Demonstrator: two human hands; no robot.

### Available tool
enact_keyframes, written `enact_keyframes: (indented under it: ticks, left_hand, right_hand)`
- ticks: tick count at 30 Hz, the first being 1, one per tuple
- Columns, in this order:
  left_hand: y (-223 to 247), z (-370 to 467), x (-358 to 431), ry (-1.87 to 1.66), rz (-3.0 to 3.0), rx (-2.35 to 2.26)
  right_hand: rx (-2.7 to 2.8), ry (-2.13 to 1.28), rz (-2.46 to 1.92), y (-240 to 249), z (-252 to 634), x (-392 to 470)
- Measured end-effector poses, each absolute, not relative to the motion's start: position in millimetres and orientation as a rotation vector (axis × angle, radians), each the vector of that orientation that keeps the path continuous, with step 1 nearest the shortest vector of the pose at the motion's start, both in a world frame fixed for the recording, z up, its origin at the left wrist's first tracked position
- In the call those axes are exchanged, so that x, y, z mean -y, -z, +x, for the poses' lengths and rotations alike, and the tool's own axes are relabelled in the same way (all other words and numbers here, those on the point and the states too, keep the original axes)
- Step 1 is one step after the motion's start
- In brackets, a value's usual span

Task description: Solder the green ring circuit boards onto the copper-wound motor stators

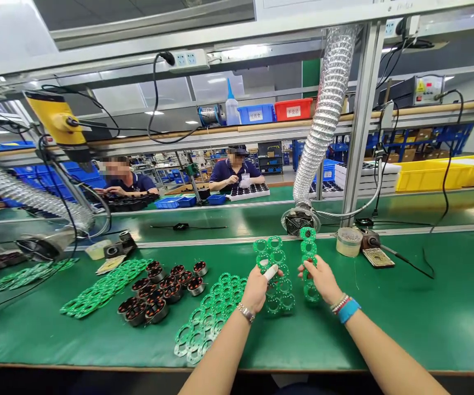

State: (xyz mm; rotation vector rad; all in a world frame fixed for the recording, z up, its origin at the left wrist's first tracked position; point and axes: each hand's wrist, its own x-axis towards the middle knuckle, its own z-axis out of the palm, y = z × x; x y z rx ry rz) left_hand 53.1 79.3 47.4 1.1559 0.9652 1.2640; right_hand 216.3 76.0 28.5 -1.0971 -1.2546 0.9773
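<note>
My left hand (pixel 257 289), its thumb wrapped in white, grips a green panel of ring-shaped circuit boards (pixel 276 249) two rings wide. In my right hand (pixel 322 278) is a narrower strip of the same ring boards (pixel 308 240), one ring wide, pinched near its middle. A gap separates the two pieces, and both are held up above the green bench. Beside my left forearm lie more green ring-board panels (pixel 216 304). Further left stand several round metal parts with dark and orange windings (pixel 157 311).
Another pile of green panels (pixel 105 288) lies left. A fan on a silver duct (pixel 300 219) stands ahead. At right are a round tub (pixel 349 242) and a soldering iron in its stand (pixel 371 240). Two co-workers (pixel 237 170) sit across the bench. A shelf (pixel 253 127) crosses above.
</note>
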Motion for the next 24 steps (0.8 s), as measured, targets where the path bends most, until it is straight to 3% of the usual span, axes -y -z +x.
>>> enact_keyframes:
  ticks: [11,24]
  left_hand:
    - [-38,62,-77,-1.197,1.101,-0.838]
    - [-52,71,-68,-1.416,1.250,-0.951]
  right_hand:
    - [1.430,-1.090,-1.011,-24,189,-65]
    - [1.453,-0.751,-1.146,-41,187,-52]
